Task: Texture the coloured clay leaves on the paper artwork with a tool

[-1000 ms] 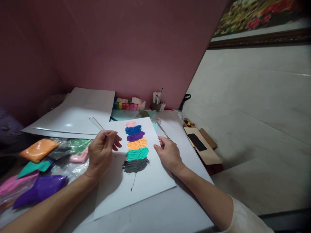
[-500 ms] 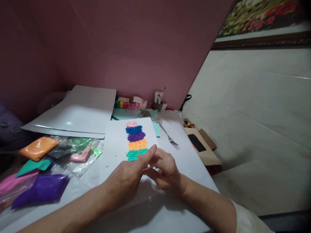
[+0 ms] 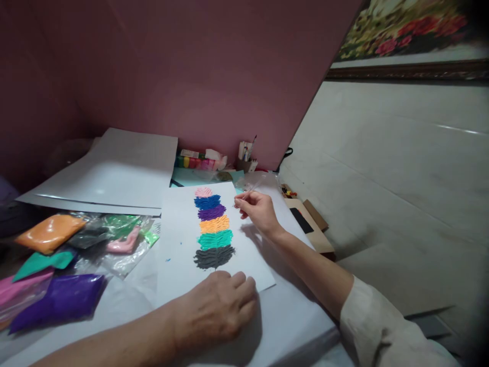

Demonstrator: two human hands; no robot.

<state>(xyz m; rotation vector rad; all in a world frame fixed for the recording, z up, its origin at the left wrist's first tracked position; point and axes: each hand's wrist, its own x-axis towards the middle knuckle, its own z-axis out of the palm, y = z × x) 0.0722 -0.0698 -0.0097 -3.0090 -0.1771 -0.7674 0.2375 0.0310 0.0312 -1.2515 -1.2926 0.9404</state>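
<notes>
A white sheet of paper [image 3: 178,285] bears a stacked column of textured clay bands: pink, blue, purple, orange, teal and, lowest, a dark grey clay band [image 3: 214,257]. My left hand [image 3: 217,308] rests at the sheet's lower edge, just below the grey band. Its fingers are curled under, and whatever they may hold is hidden. Over the sheet's upper right edge, my right hand [image 3: 257,209] has thumb and fingers pinched together. A thin, clear sliver seems to show near its fingertips, too faint to name. The fork is hidden behind this hand.
Bags of coloured clay lie at left, among them an orange bag [image 3: 51,232] and a purple bag [image 3: 59,300]. Large white sheets [image 3: 110,171] lie behind them. Paint pots [image 3: 200,160] and a brush holder [image 3: 246,158] stand along the wall. A cardboard box [image 3: 317,224] is beyond the table's right edge.
My hands have parted: the right moved up and away to the sheet's upper right, the left down to its lower edge. The grey band is now uncovered, and the fork is covered.
</notes>
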